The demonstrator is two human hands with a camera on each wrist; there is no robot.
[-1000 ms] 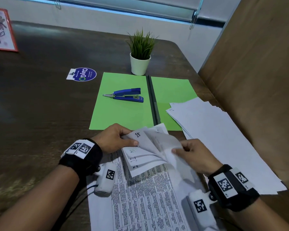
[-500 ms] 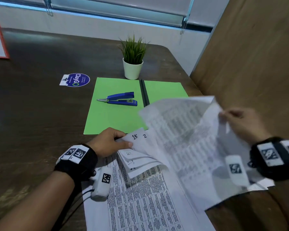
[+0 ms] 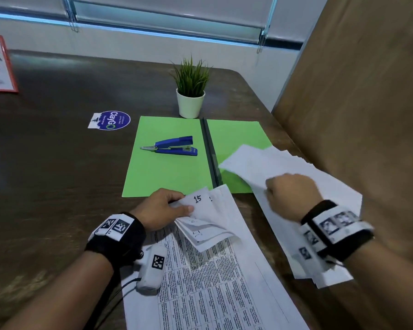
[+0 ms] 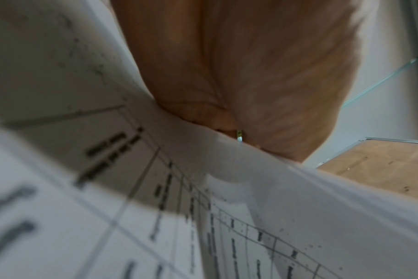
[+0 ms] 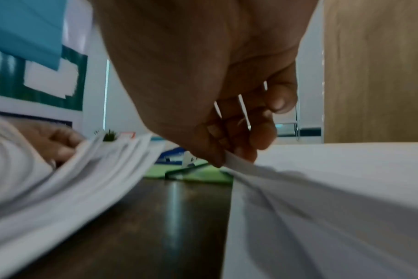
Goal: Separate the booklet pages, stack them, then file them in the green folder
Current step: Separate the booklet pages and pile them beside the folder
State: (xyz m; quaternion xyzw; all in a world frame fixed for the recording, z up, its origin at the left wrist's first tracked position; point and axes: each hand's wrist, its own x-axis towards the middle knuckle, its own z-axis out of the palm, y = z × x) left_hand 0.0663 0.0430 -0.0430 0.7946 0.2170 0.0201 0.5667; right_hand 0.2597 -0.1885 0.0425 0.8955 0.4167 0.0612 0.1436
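Our left hand [image 3: 161,210] pinches the printed white booklet's [image 3: 208,270] lifted corners, marked 15; our right hand [image 3: 290,195] pinches 1 loose white sheet [image 3: 253,163] over the pile.

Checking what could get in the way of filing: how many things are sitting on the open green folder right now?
2: the blue stapler lies on the green folder's left half, and the loose page stack overlaps its right half. Anything under those pages is hidden.

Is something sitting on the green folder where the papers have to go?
Yes. A blue stapler lies on the left half of the open green folder, and the loose page stack overlaps its right half.
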